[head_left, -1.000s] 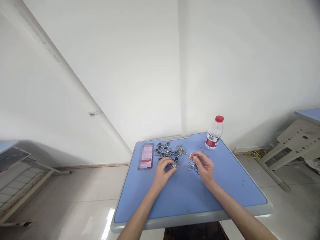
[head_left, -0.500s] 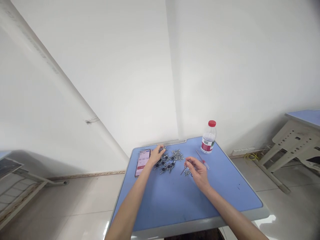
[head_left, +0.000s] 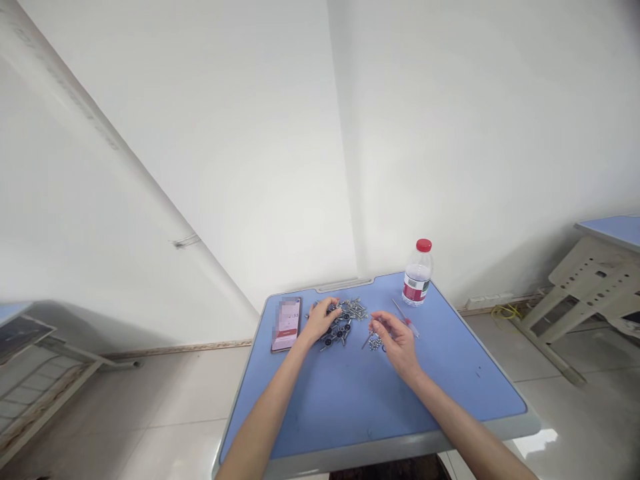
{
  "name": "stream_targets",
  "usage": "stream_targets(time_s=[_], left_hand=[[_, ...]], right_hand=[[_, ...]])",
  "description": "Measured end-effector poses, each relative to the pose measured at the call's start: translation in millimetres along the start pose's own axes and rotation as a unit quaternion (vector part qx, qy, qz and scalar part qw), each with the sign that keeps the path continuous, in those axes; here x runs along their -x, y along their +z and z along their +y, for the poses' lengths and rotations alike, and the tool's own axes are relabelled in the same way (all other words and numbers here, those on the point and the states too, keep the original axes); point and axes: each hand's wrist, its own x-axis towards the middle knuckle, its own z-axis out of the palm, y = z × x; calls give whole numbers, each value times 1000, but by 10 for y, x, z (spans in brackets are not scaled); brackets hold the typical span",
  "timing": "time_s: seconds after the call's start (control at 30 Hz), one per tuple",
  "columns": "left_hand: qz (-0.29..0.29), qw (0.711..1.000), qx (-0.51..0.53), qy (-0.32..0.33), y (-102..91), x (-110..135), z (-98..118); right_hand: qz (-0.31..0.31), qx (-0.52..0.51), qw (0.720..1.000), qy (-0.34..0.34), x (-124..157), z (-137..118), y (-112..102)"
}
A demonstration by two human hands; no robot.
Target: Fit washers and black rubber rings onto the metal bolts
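My left hand reaches over a pile of small metal parts with black round pieces. Its thumb and fingers are curled toward each other at the pile's back part, and what lies between them is too small to make out. My right hand hovers at the right of the pile, thumb and fingertips pinched together on something tiny. Just beneath those fingertips lie a cluster of small shiny metal pieces and a thin brownish rod. Silver screw-like pieces are heaped behind, between the two hands.
A phone with a lit screen lies left of the pile on the blue table. At the back right stands a red-capped bottle. A thin screwdriver-like tool rests near it. Behind the table is a white wall.
My left hand has moved from the pile's back left edge to the right and nearer me, over the parts. The right hand has stayed almost in place, still pinched.
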Motion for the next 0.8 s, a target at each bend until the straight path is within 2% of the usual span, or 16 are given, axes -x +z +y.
stream_targets(time_s=[0.2, 0.33, 0.6, 0.8], left_hand=[[72, 994, -69, -50, -269, -328, -98], [69, 984, -120, -109, -305, -484, -208], [51, 972, -168, -158, -225, -486, -216], [56, 975, -154, -149, -310, -460, -213]], right_hand=[[5, 6, 1000, 0, -6, -16, 6], [6, 17, 1000, 0, -12, -20, 13], [-1, 12, 1000, 6, -9, -14, 2], [3, 9, 1000, 4, -12, -15, -5]])
